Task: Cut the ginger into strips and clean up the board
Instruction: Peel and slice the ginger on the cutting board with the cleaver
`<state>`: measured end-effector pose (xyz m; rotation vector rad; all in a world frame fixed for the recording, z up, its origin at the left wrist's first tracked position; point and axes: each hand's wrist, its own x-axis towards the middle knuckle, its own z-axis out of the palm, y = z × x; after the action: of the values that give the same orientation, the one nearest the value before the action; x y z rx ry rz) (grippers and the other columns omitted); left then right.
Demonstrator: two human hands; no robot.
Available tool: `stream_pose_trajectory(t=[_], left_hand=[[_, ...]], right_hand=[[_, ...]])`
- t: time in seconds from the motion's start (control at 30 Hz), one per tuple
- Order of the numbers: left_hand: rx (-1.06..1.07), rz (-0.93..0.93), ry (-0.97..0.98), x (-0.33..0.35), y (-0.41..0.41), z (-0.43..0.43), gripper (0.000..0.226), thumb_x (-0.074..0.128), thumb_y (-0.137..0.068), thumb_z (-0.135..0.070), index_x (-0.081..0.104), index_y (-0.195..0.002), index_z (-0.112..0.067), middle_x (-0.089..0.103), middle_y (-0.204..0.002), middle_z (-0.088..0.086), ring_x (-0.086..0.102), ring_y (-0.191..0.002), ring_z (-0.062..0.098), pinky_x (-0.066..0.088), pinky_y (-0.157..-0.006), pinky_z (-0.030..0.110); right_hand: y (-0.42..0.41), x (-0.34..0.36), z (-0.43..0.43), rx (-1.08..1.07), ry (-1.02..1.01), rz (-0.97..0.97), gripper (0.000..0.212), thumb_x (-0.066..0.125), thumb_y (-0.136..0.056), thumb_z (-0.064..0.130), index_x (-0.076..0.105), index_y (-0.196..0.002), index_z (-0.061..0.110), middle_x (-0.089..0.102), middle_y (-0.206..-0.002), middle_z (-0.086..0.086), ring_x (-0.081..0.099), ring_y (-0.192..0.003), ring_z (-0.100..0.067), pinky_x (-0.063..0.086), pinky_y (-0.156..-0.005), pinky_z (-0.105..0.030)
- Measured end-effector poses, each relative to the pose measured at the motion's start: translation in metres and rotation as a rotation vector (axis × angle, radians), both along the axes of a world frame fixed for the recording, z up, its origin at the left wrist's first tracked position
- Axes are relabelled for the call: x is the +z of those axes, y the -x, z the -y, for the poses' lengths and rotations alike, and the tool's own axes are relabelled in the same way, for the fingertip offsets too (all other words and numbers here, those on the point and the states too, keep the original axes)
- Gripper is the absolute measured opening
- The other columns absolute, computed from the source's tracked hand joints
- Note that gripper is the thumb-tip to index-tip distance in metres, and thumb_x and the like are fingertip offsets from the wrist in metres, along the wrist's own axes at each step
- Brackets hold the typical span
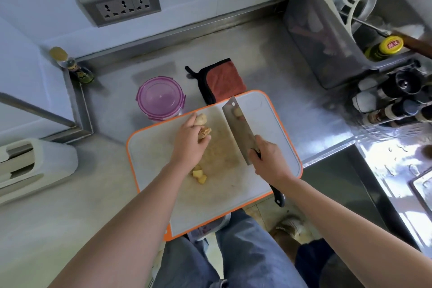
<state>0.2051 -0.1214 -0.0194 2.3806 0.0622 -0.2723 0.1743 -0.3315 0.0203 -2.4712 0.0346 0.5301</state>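
Ginger point(203, 125) lies near the far edge of the board point(268, 170), gripped by my left hand point(189, 145), while my right hand point(268, 159) holds the cleaver point(238, 128) over the board's middle; cutting seems barely begun, so next I should steady the piece and slice thinly.

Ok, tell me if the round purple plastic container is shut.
Shut: the round purple plastic container has its clear lid seated flat over the rim.

Ginger point(202, 121) partly under fingers of left hand point(189, 144), knife point(238, 128) handle mostly inside right hand point(268, 162), cloth point(224, 79) near edge behind board point(271, 121), bottles point(397, 110) cut off at right edge, bin point(315, 37) contents blurred
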Motion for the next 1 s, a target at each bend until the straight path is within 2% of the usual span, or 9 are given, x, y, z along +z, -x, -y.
stream_pose_trajectory(t=[0.1, 0.17, 0.23, 0.33, 0.47, 0.63, 0.73, 0.87, 1.0], left_hand=[[0.070, 0.061, 0.035, 0.003, 0.012, -0.006, 0.035, 0.064, -0.091, -0.017, 0.062, -0.121, 0.000, 0.029, -0.156, 0.013, 0.029, -0.144, 0.024, 0.024, -0.113, 0.026], [0.164, 0.169, -0.002, 0.008, 0.027, -0.014, 0.025, 0.063, -0.092, -0.018, 0.065, -0.109, 0.000, 0.045, -0.144, 0.014, 0.040, -0.135, 0.026, 0.028, -0.107, 0.023], [0.350, 0.216, -0.026, 0.018, 0.046, -0.023, 0.019, 0.061, -0.093, -0.020, 0.064, -0.099, -0.002, 0.061, -0.114, 0.014, 0.057, -0.110, 0.032, 0.039, -0.090, 0.029], [0.619, 0.135, -0.026, 0.026, 0.078, -0.042, 0.020, 0.058, -0.095, -0.024, 0.057, -0.089, -0.005, 0.065, -0.081, 0.017, 0.061, -0.081, 0.039, 0.037, -0.066, 0.038], [0.670, -0.053, -0.030, 0.017, 0.126, -0.074, 0.025, 0.057, -0.095, -0.026, 0.055, -0.092, -0.001, 0.065, -0.089, 0.025, 0.061, -0.088, 0.043, 0.040, -0.071, 0.042], [0.683, -0.170, -0.004, 0.010, 0.177, -0.101, 0.020, 0.056, -0.095, -0.023, 0.046, -0.090, -0.006, 0.063, -0.093, 0.024, 0.060, -0.090, 0.042, 0.035, -0.068, 0.040], [0.701, -0.198, 0.039, 0.009, 0.196, -0.109, 0.019, 0.054, -0.095, -0.022, 0.046, -0.095, -0.005, 0.063, -0.092, 0.020, 0.061, -0.088, 0.038, 0.039, -0.069, 0.039], [0.709, -0.186, 0.071, 0.012, 0.212, -0.119, 0.020, 0.056, -0.094, -0.023, 0.047, -0.095, -0.006, 0.062, -0.088, 0.013, 0.060, -0.082, 0.033, 0.041, -0.067, 0.036], [0.728, -0.189, 0.106, 0.009, 0.224, -0.127, 0.021, 0.057, -0.092, -0.026, 0.047, -0.096, -0.007, 0.065, -0.089, 0.014, 0.063, -0.081, 0.035, 0.050, -0.076, 0.046]], right_hand=[[-0.001, -0.001, -0.001, 0.029, -0.017, 0.003, 0.024, 0.043, -0.094, 0.012, 0.032, -0.072, 0.016, 0.054, -0.067, -0.014, 0.060, -0.058, -0.034, 0.042, -0.049, -0.043], [0.002, -0.002, -0.006, 0.039, -0.023, 0.018, 0.019, 0.043, -0.092, 0.010, 0.034, -0.075, 0.010, 0.054, -0.066, -0.016, 0.056, -0.056, -0.033, 0.042, -0.049, -0.046], [0.009, -0.003, -0.014, 0.049, -0.006, 0.050, 0.019, 0.043, -0.091, 0.008, 0.034, -0.075, 0.010, 0.051, -0.063, -0.014, 0.048, -0.053, -0.029, 0.037, -0.048, -0.044], [0.030, -0.002, -0.028, 0.080, 0.055, 0.104, 0.019, 0.044, -0.091, 0.008, 0.032, -0.076, 0.013, 0.042, -0.060, -0.005, 0.039, -0.053, -0.024, 0.029, -0.049, -0.035], [0.070, -0.002, -0.050, 0.112, 0.157, 0.117, 0.005, 0.045, -0.090, 0.010, 0.040, -0.089, 0.012, 0.046, -0.072, -0.002, 0.048, -0.062, -0.029, 0.034, -0.052, -0.034], [0.105, 0.000, -0.083, 0.105, 0.190, 0.102, 0.028, 0.048, -0.089, 0.010, 0.052, -0.116, 0.005, 0.055, -0.110, -0.013, 0.059, -0.082, -0.037, 0.048, -0.069, -0.044], [0.116, 0.001, -0.111, 0.118, 0.172, 0.094, 0.029, 0.047, -0.090, 0.010, 0.051, -0.118, 0.003, 0.052, -0.115, -0.013, 0.058, -0.085, -0.034, 0.045, -0.068, -0.038], [0.123, 0.002, -0.154, 0.130, 0.084, 0.071, 0.027, 0.048, -0.089, 0.009, 0.050, -0.116, 0.003, 0.050, -0.114, -0.013, 0.056, -0.089, -0.032, 0.048, -0.073, -0.041], [0.128, 0.000, -0.186, 0.185, 0.008, 0.057, 0.027, 0.051, -0.088, 0.009, 0.050, -0.114, 0.003, 0.048, -0.112, -0.010, 0.052, -0.088, -0.028, 0.042, -0.073, -0.036]])
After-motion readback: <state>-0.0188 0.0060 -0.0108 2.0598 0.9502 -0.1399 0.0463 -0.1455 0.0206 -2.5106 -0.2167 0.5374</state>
